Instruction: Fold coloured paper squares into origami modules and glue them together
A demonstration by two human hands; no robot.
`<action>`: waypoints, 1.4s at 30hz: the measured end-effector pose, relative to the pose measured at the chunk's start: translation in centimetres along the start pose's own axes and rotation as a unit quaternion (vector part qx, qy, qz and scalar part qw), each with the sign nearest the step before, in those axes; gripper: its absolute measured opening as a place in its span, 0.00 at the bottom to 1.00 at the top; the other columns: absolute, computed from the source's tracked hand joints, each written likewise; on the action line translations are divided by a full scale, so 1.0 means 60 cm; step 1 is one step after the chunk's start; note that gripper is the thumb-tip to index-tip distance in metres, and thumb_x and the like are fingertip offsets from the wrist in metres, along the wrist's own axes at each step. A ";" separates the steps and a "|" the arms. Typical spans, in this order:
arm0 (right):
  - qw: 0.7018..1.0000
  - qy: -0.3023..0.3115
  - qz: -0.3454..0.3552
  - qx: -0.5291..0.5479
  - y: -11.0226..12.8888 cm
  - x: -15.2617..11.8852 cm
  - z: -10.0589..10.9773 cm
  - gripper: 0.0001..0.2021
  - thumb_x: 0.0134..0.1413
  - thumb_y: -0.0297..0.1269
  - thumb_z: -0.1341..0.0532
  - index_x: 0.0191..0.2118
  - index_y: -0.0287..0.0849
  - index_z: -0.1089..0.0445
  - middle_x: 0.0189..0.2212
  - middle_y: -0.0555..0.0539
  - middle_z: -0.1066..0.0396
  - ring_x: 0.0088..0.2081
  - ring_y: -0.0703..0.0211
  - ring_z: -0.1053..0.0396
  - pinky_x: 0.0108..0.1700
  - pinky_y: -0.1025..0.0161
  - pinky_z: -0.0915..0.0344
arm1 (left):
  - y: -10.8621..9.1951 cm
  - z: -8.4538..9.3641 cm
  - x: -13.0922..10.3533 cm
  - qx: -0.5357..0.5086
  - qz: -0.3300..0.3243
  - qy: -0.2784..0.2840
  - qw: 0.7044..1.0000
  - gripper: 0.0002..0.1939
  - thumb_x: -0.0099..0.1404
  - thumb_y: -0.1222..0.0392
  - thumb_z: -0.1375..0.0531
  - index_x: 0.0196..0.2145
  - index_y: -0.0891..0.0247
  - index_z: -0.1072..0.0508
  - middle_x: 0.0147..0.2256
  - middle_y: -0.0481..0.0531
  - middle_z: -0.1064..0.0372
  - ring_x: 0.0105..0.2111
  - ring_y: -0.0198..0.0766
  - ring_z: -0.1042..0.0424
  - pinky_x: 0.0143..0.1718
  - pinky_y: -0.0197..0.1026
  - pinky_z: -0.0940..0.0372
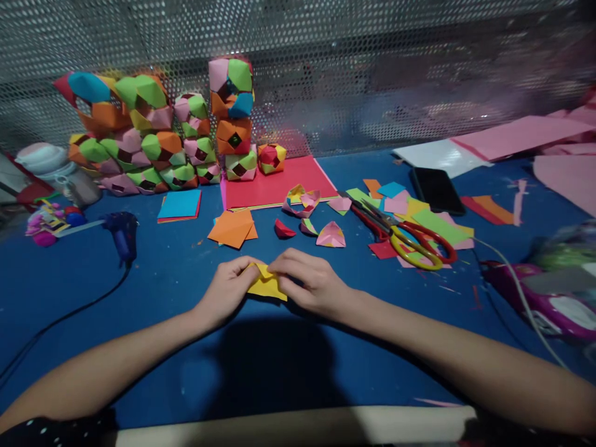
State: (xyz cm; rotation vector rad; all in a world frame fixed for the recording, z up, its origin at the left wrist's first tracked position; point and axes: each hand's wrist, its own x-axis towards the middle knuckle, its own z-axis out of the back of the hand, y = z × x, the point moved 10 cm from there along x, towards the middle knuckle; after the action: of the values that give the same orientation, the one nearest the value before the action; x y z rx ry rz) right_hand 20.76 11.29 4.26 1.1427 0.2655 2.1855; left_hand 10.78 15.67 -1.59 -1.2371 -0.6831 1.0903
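A small yellow paper (267,286), creased along its top, is held between both hands near the front middle of the blue table. My left hand (229,287) pinches its left side with thumb and fingers. Around its right side, my right hand (311,282) is closed, fingertips on the upper edge. Just beyond the hands lie a red folded piece (284,229), a pink folded piece (331,234) and a joined multicolour piece (302,200). Orange paper squares (233,229) sit behind my left hand.
Folded paper balls (158,146) stand stacked at the back left. A blue glue gun (121,237) with a cord lies left. Scissors (414,247) rest among paper scraps on the right, near a black phone (436,190). Red sheets (279,183) lie at the back.
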 end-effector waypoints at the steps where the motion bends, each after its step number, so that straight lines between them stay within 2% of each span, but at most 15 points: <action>1: 1.000 0.007 0.006 -0.014 0.002 0.000 -0.001 0.11 0.53 0.24 0.49 0.38 0.36 0.32 0.31 0.42 0.32 0.32 0.61 0.33 0.33 0.64 0.34 | 0.001 0.000 0.000 0.001 0.001 -0.001 1.000 0.10 0.59 0.62 0.47 0.31 0.66 0.26 0.27 0.47 0.33 0.28 0.32 0.37 0.29 0.32 0.43; 8: 0.995 0.068 0.026 -0.063 0.009 -0.001 -0.014 0.11 0.56 0.25 0.50 0.38 0.34 0.31 0.31 0.40 0.32 0.33 0.58 0.34 0.34 0.63 0.34 | -0.006 0.001 0.000 0.033 -0.024 0.004 0.999 0.11 0.57 0.64 0.48 0.32 0.66 0.26 0.29 0.48 0.31 0.30 0.34 0.35 0.31 0.33 0.41; 13: 0.996 0.063 0.024 -0.061 0.005 -0.002 -0.015 0.12 0.56 0.25 0.51 0.39 0.34 0.31 0.31 0.40 0.32 0.34 0.58 0.34 0.35 0.62 0.34 | -0.015 0.002 0.000 0.088 -0.052 -0.004 0.995 0.11 0.57 0.57 0.43 0.34 0.66 0.27 0.32 0.50 0.29 0.32 0.36 0.32 0.33 0.34 0.39; 16: 0.998 0.041 0.011 -0.037 0.003 0.000 -0.011 0.10 0.56 0.25 0.49 0.38 0.34 0.32 0.32 0.40 0.32 0.34 0.58 0.34 0.35 0.62 0.34 | -0.015 0.002 0.000 0.102 -0.057 -0.012 0.993 0.11 0.58 0.57 0.43 0.35 0.66 0.27 0.33 0.50 0.28 0.32 0.36 0.31 0.33 0.34 0.38; 21: 0.997 -0.004 -0.065 0.034 -0.016 0.000 -0.001 0.06 0.56 0.27 0.47 0.35 0.38 0.33 0.31 0.44 0.32 0.33 0.62 0.33 0.36 0.65 0.35 | -0.024 0.001 -0.003 0.135 -0.090 -0.023 0.987 0.08 0.59 0.60 0.43 0.34 0.65 0.26 0.32 0.50 0.28 0.33 0.35 0.31 0.35 0.34 0.38; 26: 0.986 0.006 -0.162 0.046 -0.046 -0.008 -0.010 0.04 0.54 0.30 0.44 0.35 0.39 0.32 0.28 0.47 0.31 0.30 0.63 0.34 0.32 0.66 0.37 | -0.031 0.001 -0.006 0.158 -0.124 -0.026 0.979 0.08 0.61 0.60 0.44 0.34 0.64 0.26 0.32 0.50 0.28 0.34 0.35 0.31 0.37 0.34 0.38; 30: 0.981 0.001 -0.179 0.077 -0.054 -0.007 -0.008 0.06 0.55 0.29 0.45 0.32 0.39 0.31 0.27 0.47 0.30 0.29 0.63 0.33 0.32 0.65 0.38 | -0.027 -0.001 -0.003 0.138 -0.116 -0.002 0.984 0.12 0.63 0.61 0.47 0.37 0.64 0.25 0.34 0.51 0.28 0.35 0.36 0.31 0.38 0.35 0.38; 35: 0.984 -0.001 -0.161 0.074 -0.054 -0.005 -0.004 0.06 0.55 0.28 0.45 0.31 0.38 0.31 0.27 0.46 0.30 0.29 0.62 0.34 0.33 0.64 0.38 | -0.030 -0.007 -0.003 0.112 -0.098 0.033 0.988 0.15 0.62 0.66 0.49 0.42 0.63 0.26 0.37 0.50 0.29 0.37 0.36 0.31 0.39 0.35 0.38; 42: 0.989 0.007 -0.131 0.072 -0.049 -0.003 -0.001 0.07 0.55 0.27 0.46 0.32 0.37 0.31 0.27 0.46 0.31 0.29 0.63 0.34 0.32 0.65 0.38 | -0.039 -0.013 0.004 0.144 -0.126 0.083 0.978 0.14 0.64 0.59 0.48 0.43 0.62 0.26 0.41 0.52 0.27 0.40 0.38 0.29 0.42 0.37 0.37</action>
State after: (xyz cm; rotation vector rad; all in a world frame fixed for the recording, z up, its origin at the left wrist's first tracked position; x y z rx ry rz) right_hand 22.12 13.44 2.78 1.1008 0.5552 1.9691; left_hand 12.21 15.64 0.42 -0.9506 -0.5156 0.8314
